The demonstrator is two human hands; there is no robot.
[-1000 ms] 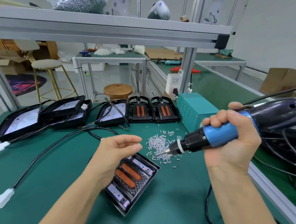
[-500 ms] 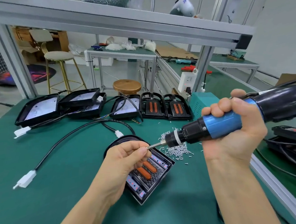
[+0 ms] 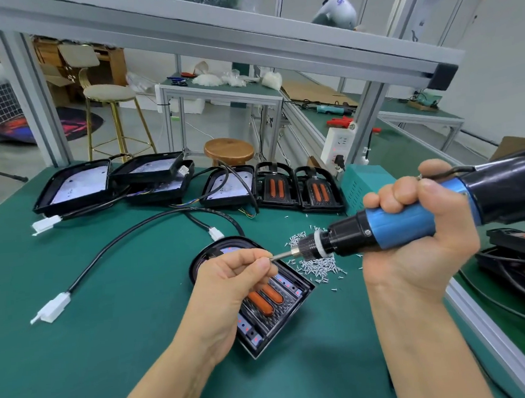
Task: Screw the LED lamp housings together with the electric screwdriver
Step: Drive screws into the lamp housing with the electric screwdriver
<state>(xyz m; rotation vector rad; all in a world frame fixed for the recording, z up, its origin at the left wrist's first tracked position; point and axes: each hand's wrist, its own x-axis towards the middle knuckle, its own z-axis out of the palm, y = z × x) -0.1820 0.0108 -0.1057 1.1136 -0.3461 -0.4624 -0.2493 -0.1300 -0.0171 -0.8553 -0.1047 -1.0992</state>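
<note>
A black LED lamp housing [image 3: 275,309] with two orange strips lies on the green mat in front of me. My left hand [image 3: 233,281] hovers over it, fingertips pinched at the tip of the screwdriver bit; a screw between them is too small to make out. My right hand [image 3: 419,237] grips the blue and black electric screwdriver [image 3: 406,223], held nearly level and pointing left. A pile of small silver screws [image 3: 317,262] lies just right of the housing.
Several more black housings [image 3: 77,188] and two finished ones [image 3: 277,187] line the back of the mat. Black cables with white connectors [image 3: 53,308] cross the left side. A teal power box [image 3: 364,181] stands back right. Further housings and cables [image 3: 520,261] lie beyond the metal rail at right.
My left hand moved from above the housing to the screwdriver bit and pinched at its tip. The screwdriver shifted slightly left toward it. The view has tilted.
</note>
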